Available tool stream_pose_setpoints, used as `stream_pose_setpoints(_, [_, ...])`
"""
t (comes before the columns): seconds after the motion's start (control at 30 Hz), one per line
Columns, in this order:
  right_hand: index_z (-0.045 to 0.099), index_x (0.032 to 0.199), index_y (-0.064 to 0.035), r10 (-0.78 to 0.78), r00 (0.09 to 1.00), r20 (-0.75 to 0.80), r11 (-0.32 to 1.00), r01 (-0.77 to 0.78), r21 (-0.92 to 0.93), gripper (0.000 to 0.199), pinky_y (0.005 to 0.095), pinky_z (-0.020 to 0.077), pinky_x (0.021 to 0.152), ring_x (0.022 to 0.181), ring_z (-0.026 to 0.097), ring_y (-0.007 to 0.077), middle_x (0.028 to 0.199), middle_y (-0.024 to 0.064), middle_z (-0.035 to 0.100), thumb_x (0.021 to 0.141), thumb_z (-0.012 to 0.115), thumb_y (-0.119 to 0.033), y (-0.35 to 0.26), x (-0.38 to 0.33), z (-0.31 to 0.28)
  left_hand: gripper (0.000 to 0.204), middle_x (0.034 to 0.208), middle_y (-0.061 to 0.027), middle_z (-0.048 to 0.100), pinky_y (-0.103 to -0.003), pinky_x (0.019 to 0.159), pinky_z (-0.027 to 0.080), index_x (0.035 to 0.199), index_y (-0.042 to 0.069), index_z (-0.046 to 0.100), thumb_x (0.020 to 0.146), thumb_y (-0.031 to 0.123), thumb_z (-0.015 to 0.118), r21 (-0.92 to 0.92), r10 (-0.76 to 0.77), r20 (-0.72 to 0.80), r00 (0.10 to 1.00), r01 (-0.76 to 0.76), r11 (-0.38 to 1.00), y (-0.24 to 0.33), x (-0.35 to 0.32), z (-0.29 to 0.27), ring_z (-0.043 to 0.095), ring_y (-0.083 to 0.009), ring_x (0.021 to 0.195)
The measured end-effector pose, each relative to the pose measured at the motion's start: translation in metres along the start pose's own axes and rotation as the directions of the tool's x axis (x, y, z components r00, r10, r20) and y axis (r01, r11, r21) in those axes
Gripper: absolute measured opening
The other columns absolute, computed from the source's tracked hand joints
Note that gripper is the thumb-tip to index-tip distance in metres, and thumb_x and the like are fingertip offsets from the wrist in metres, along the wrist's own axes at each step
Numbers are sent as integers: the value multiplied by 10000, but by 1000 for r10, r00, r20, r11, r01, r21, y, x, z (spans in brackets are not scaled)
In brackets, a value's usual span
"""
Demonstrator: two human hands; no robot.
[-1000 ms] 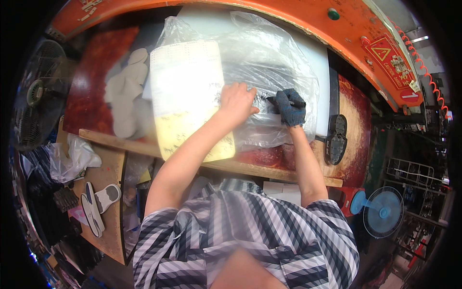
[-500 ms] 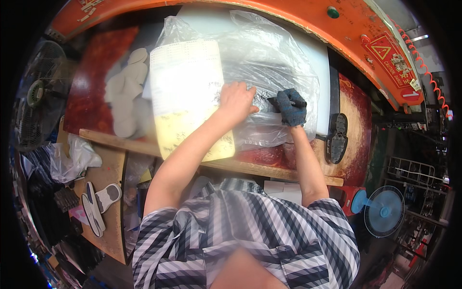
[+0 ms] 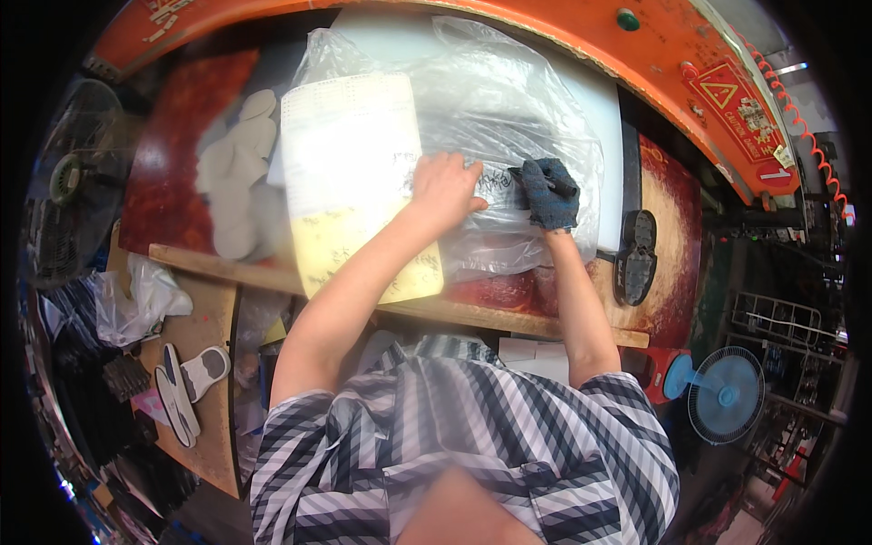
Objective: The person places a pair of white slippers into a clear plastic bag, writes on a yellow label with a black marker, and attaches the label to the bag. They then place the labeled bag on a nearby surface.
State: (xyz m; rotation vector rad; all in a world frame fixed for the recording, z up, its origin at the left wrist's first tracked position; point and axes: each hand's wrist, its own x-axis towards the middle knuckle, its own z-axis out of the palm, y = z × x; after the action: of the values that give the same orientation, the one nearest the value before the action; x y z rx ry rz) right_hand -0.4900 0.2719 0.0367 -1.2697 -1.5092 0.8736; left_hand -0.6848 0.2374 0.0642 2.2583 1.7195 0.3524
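Note:
A large clear plastic bag [image 3: 509, 118] lies spread over the red worktop [image 3: 173, 154]. My bare left hand [image 3: 442, 186] presses flat on the bag near handwritten marks. My right hand [image 3: 548, 193], in a dark knit glove, holds a dark marker pen [image 3: 538, 179] with its tip on the bag, just right of my left hand. A pale yellow perforated sheet stack [image 3: 359, 182] lies under and left of my left forearm.
Grey sole-shaped cutouts [image 3: 238, 173] are piled left of the sheets. A black shoe sole [image 3: 638, 257] lies at the right. An orange machine frame [image 3: 563, 36] arches behind. Fans stand at left [image 3: 64, 173] and lower right [image 3: 722, 395]. Soles [image 3: 182, 386] rest on a low wooden shelf.
My right hand and the pen have shifted slightly on the bag. My left hand stays pressed in place.

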Motion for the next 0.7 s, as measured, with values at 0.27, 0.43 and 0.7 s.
stream_pose_setpoints(0.27, [625, 743, -38, -44, 998, -52, 999, 43, -29, 120, 249, 430, 597, 638, 506, 80, 674, 2, 567, 822, 660, -120, 6, 1, -6, 496, 904, -95, 588, -390, 772, 411, 1062, 89, 618, 702, 408, 738, 47, 38, -65, 997, -35, 998, -1, -1, 1, 545, -247, 921])
stream_pose_setpoints(0.43, [623, 743, -32, 10, 1000, -29, 998, -12, -58, 121, 253, 432, 598, 638, 507, 83, 679, 5, 571, 822, 662, -114, 3, -2, -4, 446, 971, -112, 582, -419, 824, 372, 1096, 127, 609, 724, 351, 711, 8, -11, 32, 999, 11, 1000, 0, 2, 0, 511, -280, 981])
stream_pose_setpoints(0.7, [615, 736, -25, -6, 998, -61, 1000, 6, -5, 131, 257, 428, 619, 657, 506, 96, 676, 18, 561, 830, 647, -111, 13, -1, -10, 441, 960, -112, 580, -418, 816, 376, 1085, 124, 609, 721, 350, 713, 0, -8, 7, 1000, 8, 1000, -1, 1, 1, 516, -278, 970])
